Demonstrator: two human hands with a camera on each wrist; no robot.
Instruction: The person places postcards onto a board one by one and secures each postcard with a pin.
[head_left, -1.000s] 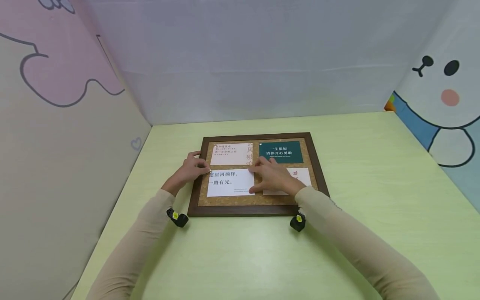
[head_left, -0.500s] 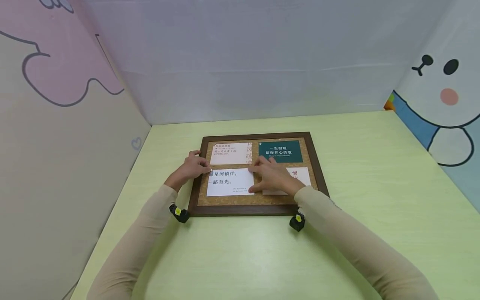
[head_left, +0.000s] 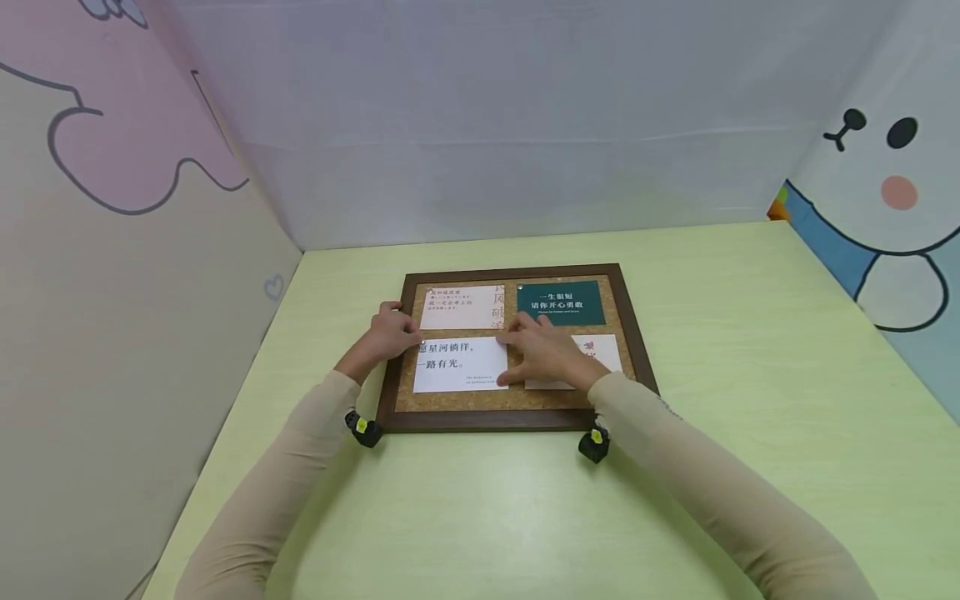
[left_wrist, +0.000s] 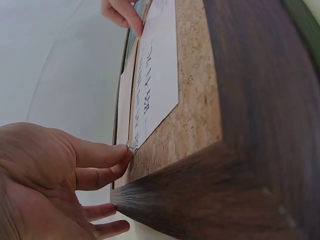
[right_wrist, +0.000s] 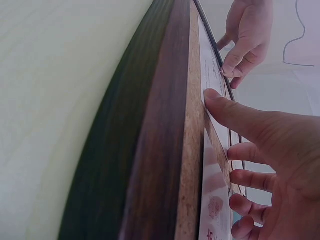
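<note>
White card point(head_left: 461, 364), right edge under right hand point(head_left: 551, 354), pin indistinct.

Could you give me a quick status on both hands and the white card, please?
Left hand pinching a pin at white card's top-left corner. Right hand flat, fingers holding card's right edge. Corkboard lies flat; nothing in the way.
</note>
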